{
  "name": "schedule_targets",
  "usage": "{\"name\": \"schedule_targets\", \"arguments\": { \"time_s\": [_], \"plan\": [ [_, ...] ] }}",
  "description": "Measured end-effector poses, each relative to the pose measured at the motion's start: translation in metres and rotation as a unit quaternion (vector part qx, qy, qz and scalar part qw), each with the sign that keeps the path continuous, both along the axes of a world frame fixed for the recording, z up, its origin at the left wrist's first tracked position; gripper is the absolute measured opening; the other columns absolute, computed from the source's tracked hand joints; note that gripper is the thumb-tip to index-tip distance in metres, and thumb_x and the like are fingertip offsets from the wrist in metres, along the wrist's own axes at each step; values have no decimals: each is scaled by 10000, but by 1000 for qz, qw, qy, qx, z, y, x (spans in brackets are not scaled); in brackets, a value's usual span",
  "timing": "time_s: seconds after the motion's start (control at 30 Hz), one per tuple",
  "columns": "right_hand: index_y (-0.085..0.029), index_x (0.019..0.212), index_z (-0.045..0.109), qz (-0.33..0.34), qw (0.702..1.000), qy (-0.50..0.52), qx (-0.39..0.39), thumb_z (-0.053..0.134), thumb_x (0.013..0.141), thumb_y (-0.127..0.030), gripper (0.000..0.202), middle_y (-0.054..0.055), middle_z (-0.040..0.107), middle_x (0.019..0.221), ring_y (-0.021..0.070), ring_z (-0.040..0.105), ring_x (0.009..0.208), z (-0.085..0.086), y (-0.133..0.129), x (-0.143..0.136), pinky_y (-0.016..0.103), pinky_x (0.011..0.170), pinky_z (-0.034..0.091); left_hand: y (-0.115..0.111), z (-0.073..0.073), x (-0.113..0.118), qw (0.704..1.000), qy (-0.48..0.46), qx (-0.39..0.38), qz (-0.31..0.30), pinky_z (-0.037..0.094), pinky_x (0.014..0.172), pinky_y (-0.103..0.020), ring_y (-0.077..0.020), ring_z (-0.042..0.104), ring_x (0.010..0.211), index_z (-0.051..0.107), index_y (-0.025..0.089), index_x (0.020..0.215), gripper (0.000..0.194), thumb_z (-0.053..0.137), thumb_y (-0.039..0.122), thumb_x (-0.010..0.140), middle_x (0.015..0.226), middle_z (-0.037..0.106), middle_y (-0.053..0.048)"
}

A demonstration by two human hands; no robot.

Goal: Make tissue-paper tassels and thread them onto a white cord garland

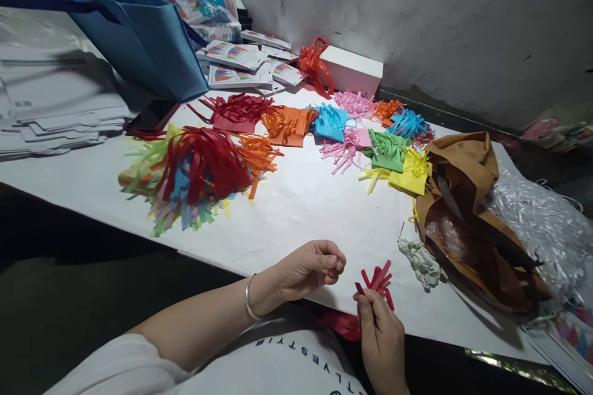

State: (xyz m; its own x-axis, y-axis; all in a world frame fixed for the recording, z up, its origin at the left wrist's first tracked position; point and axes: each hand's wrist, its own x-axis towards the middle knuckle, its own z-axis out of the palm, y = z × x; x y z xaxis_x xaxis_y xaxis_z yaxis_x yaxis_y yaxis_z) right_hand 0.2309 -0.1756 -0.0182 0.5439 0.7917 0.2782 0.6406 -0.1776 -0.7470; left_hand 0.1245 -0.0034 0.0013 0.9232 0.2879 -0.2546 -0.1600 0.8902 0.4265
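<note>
My right hand, at the table's near edge, pinches a dark red tissue-paper tassel. Its cut strips fan out above the thumb and fingers. More red paper hangs below the edge by my lap, partly behind the right hand. To the left, my left hand hovers over the white tabletop, apart from the tassel. Its fingers are curled with the thumb pressed against them, and anything between them is too small or hidden to make out.
A heap of mixed fringed paper lies at left, with folded fringed bundles beyond. A blue bag, printed packets and a white box stand behind. On the right are a brown bag and a crumpled pale scrap.
</note>
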Motion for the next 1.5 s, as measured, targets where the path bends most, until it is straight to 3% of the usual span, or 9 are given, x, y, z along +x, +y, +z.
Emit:
{"name": "schedule_targets", "arguments": {
  "time_s": [0.1, 0.23, 0.4, 0.7, 1.17, 1.5],
  "plan": [
    [-218, 905, 633, 27, 999, -38, 15, 442, 999, -306, 231, 37, 690, 786, 169, 671, 687, 14, 6, 6, 243, 612, 516, 1, 1, 0, 999, 6, 32, -21, 326, 474, -190, -66, 503, 511, 707, 119, 689, 276, 925, 235, 567, 629, 622, -17],
    [-203, 990, 621, 89, 988, -107, 70, 467, 974, -178, 158, 32, 673, 785, 156, 653, 706, 46, 20, 12, 251, 657, 515, 2, 5, -1, 996, 6, 81, -38, 368, 485, -203, -77, 528, 512, 740, 124, 732, 266, 914, 274, 598, 623, 628, -15],
    [-189, 971, 601, 165, 971, -165, 53, 460, 971, -149, 147, 23, 641, 746, 155, 600, 669, 69, 35, 15, 270, 626, 465, 3, 8, -5, 989, 3, 145, -28, 423, 525, -224, -86, 562, 522, 766, 134, 768, 240, 883, 315, 662, 654, 647, -17],
    [-185, 948, 596, 180, 970, -163, 23, 458, 976, -150, 145, 26, 635, 736, 159, 597, 661, 64, 34, 15, 270, 620, 444, 4, 6, -10, 970, 5, 241, -12, 472, 585, -241, -104, 589, 607, 773, 151, 870, 221, 786, 357, 790, 753, 654, -33],
    [-182, 933, 566, 180, 976, -125, 15, 439, 976, -114, 151, 15, 584, 728, 152, 532, 660, 58, 27, 14, 269, 623, 387, 2, 10, -8, 987, 38, 153, -19, 448, 540, -202, -78, 581, 521, 756, 113, 822, 222, 858, 256, 688, 636, 651, -4],
    [-175, 903, 561, 192, 962, -192, 2, 460, 970, -108, 138, 14, 568, 709, 156, 506, 645, 65, 29, 17, 287, 625, 345, 1, 10, -7, 975, 53, 214, -17, 473, 564, -201, -81, 605, 545, 756, 117, 815, 189, 833, 263, 723, 687, 686, -18]
  ]
}}
